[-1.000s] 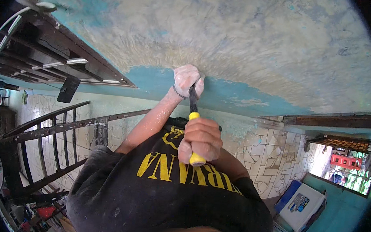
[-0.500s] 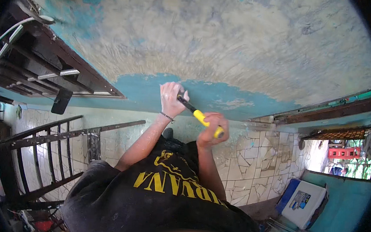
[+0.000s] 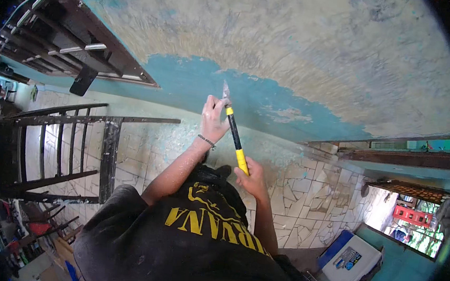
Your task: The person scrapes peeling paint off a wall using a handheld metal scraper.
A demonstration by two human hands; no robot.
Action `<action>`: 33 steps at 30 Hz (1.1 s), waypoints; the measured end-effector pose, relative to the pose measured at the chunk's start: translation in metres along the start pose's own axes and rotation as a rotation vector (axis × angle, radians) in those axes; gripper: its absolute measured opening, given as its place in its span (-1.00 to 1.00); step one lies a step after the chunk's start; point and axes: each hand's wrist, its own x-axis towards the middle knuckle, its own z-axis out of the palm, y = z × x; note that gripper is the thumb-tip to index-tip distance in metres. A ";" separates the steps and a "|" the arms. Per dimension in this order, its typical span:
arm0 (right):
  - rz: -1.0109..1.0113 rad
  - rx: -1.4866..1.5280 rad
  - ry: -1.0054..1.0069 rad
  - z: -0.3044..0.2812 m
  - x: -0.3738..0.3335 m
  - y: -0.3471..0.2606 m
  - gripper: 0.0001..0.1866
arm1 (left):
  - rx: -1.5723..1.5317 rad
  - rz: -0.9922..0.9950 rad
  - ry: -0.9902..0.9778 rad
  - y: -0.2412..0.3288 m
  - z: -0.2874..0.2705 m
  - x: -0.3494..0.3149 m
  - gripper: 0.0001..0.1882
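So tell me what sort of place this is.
Probably a house under renovation, seen near the ceiling. Both hands work a yellow-handled scraper against a ceiling with teal paint partly stripped; a paint-spattered dark ladder and broken-tile floor lie below.

Showing a yellow-and-black handle on the scraper (image 3: 234,134), silver at the blade. Wearing a black shirt (image 3: 185,243) with yellow lettering. Peeling from turquoise to mottled beige and grey across the wall (image 3: 295,51). Running pale, cracked mosaic over the floor (image 3: 310,200). Standing dark brown: the railing (image 3: 55,148). Lying white and blue: the box (image 3: 355,262).
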 end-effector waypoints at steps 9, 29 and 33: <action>0.128 0.264 -0.110 0.065 0.031 0.052 -0.79 | -0.645 -0.553 -0.048 -0.004 -0.013 -0.051 -0.58; -0.143 0.455 0.212 0.116 0.233 0.061 -0.55 | -0.868 -0.649 -0.807 -0.126 0.056 0.028 -0.39; -0.210 0.414 0.303 0.133 0.254 0.037 -0.49 | -0.889 -0.715 -0.751 -0.131 0.052 0.041 -0.29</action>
